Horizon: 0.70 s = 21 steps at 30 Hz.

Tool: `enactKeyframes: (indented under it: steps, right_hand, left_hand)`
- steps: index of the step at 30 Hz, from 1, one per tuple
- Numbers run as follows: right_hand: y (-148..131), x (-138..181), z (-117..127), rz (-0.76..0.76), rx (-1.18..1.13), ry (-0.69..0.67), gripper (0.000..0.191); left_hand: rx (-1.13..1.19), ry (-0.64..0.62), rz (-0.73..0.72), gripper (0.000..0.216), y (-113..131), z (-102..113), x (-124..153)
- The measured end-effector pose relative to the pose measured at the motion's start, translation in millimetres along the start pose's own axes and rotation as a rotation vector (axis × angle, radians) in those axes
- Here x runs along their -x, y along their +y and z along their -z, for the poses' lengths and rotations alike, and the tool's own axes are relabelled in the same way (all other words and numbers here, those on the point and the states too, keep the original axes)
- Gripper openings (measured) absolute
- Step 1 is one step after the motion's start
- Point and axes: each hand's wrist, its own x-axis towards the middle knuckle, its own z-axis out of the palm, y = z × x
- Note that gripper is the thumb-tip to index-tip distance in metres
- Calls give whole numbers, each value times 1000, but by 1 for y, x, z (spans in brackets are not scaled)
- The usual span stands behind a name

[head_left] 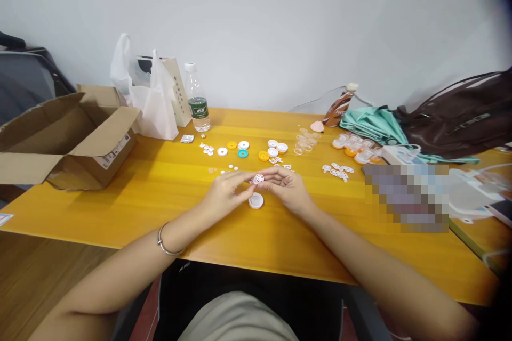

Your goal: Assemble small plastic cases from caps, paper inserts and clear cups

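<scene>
Between my fingertips is a small white plastic piece with cut-out holes (259, 178). My left hand (224, 194) pinches it from the left, and my right hand (287, 187) pinches it from the right. Just below them on the table lies a round white cap with an orange rim (256, 201). Beyond my fingers are several white rings and caps (273, 152), an orange cap (263, 156) and a teal ring (242, 153). More white cut-out pieces (338, 171) lie to the right of my right hand.
An open cardboard box (96, 144) and a white plastic bag (154, 106) stand at left, beside a water bottle (199, 101). Clear rings (306, 141), a brown drink bottle (340, 106), teal cloth (374, 125) and a dark brown bag (452, 117) are at right on the wooden table (152, 213).
</scene>
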Motion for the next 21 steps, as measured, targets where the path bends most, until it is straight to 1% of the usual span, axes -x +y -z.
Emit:
enactKeyframes:
  steps: [4, 8, 13, 21]
  right_hand:
    - [-2, 1, -1, 4, -18, 10, 21]
    - [-1, 0, 0, 8, -20, 32, 20]
    - [-2, 1, 1, -13, -28, 54, 21]
    - [-3, 2, 1, -9, -3, 37, 24]
  left_hand:
    - [50, 18, 73, 22, 2, -1, 0]
    - [65, 33, 88, 22, 2, -1, 0]
    - [76, 56, 55, 22, 1, -1, 0]
    - [19, 13, 5, 25, -2, -2, 0]
